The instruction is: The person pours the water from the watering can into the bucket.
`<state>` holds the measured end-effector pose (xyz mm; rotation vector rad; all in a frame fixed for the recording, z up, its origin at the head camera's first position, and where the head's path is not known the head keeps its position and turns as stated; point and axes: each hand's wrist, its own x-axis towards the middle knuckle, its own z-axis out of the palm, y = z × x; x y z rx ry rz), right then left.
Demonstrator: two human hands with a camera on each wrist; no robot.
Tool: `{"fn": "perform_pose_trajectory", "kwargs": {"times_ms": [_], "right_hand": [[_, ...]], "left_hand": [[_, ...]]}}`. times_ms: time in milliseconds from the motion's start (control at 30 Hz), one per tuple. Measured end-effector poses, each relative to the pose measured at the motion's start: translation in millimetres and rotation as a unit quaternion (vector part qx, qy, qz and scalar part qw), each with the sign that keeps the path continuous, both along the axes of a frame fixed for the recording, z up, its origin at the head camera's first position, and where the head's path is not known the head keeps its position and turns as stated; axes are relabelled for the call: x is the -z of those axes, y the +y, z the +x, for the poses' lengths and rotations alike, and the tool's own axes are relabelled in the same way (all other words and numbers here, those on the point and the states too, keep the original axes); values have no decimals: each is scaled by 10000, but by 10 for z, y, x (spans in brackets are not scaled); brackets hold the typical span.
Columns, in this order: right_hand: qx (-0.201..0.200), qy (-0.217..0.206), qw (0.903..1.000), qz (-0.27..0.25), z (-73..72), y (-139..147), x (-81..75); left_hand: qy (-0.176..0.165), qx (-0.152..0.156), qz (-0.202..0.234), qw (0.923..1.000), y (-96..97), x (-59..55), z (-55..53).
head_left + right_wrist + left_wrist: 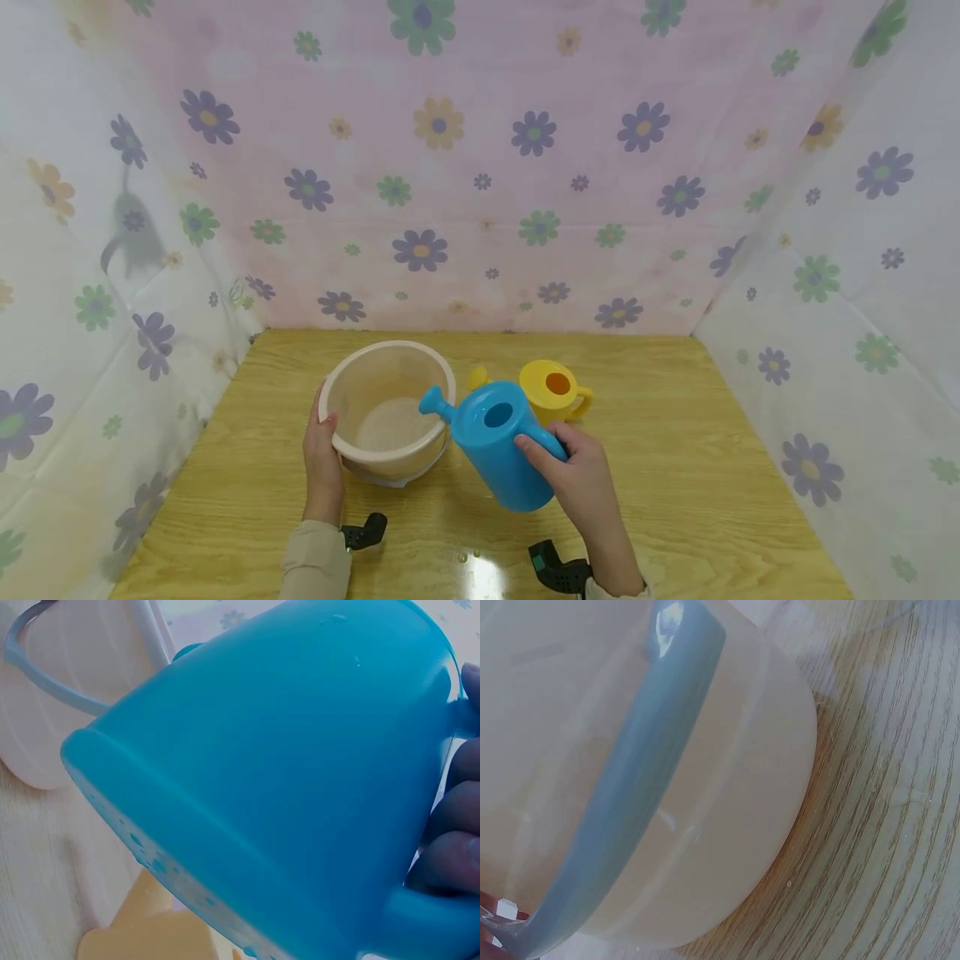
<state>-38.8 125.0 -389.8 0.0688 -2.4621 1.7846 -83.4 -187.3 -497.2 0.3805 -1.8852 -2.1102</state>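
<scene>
Yellow can [537, 387] partly behind blue watering can [498, 460] (right hand [581, 473] round its handle [548, 442]), left hand [322, 458] tight on beige bucket [393, 455].

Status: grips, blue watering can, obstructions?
Left grip holds cream bucket. Right grip holds blue watering can, raised, spout apparently over bucket. Yellow watering can behind, not blocking.

Blue can [501, 454] gripped by R hand [583, 471], spout [435, 402] over beige tub [386, 421] held w/ L hand [322, 458]; yellow can [536, 392] set farther on tbl [675, 467].
</scene>
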Motion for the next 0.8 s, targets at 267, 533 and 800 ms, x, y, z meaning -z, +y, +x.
{"fn": "perform_pose_trajectory", "kwargs": {"times_ms": [267,533,800], "right_hand": [[14,35,10000,20,-4,1,27],[7,-56,9999,-109,-14,6,55],[50,-189,9996,-216,13,-7,38]], "left_hand": [[-18,-1,-21,10000,5,11,18],[-115,-29,-277,9995,6,11,24],[-58,-9,-208,9998,7,11,26]]}}
